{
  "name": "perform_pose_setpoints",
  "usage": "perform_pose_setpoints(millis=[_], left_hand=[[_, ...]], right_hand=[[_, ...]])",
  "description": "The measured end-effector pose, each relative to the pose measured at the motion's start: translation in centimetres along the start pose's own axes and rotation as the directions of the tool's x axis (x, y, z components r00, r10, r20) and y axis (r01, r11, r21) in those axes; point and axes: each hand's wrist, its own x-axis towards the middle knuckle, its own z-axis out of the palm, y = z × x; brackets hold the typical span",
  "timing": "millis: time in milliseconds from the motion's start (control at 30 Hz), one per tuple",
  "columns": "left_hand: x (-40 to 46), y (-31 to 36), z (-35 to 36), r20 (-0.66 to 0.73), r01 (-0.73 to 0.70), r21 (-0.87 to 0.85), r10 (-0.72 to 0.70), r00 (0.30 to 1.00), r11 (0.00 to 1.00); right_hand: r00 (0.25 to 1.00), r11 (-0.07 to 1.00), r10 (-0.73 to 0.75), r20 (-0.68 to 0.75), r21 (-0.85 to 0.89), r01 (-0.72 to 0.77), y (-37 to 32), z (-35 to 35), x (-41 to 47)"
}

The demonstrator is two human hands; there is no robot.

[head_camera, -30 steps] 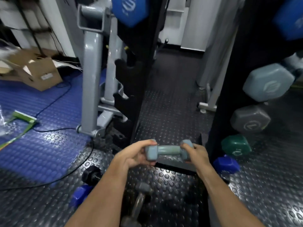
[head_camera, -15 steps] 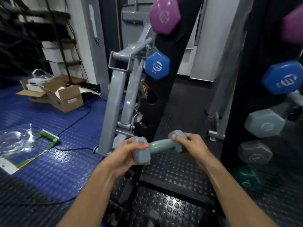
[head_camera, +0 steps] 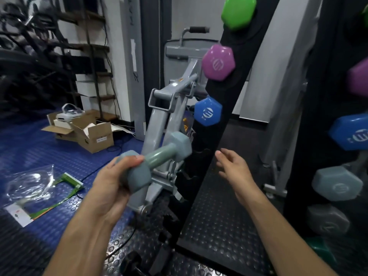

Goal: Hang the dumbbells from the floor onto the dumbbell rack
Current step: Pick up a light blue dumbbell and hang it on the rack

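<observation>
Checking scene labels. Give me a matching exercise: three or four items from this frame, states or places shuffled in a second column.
1. grey-blue dumbbell
2. right hand
3. purple dumbbell
4. cardboard box

A. open, holding nothing
B. on the blue floor mat, flaps open
C. gripped by the left hand at one head
D. hung on the rack, above the blue dumbbell

Pairs: 1-C, 2-A, 3-D, 4-B

The left hand (head_camera: 111, 182) is curled around one end of a dumbbell (head_camera: 157, 158), while the right hand (head_camera: 235, 168) is held apart, fingers loosely spread.
</observation>
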Motion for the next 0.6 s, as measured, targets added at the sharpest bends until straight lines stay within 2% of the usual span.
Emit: perform_pose_setpoints(millis=[100, 200, 333, 467, 600], left_hand=[[1.2, 0.6, 0.4, -0.061, -0.071, -0.055, 0.067, 0.996, 0.996], [4.4, 0.1, 1.4, -0.167, -0.072, -0.066, 0.06, 0.984, 0.995], [8.6, -2.4, 3.9, -0.234, -0.066, -0.105, 0.04, 0.971, 0.992], [10.7, -5.3, 6.5, -0.23, -0.091, -0.091, 0.068, 0.971, 0.992], [11.9, -6.9, 8.5, -0.186, -0.114, -0.002, 0.112, 0.976, 0.993]], right_hand=[[0.998, 0.996, -0.068, 0.015, -0.06, 0.069, -0.8, 1.0, 0.6], [0.995, 0.992, -0.101, 0.014, -0.076, 0.101, -1.6, 1.9, 0.8], [0.997, 0.991, -0.079, -0.005, -0.108, 0.079, -1.5, 1.8, 1.2], [0.994, 0.982, -0.109, 0.011, -0.157, 0.109, -1.2, 1.4, 1.5], [0.993, 0.979, -0.113, 0.015, -0.166, 0.114, -1.1, 1.1, 1.7]])
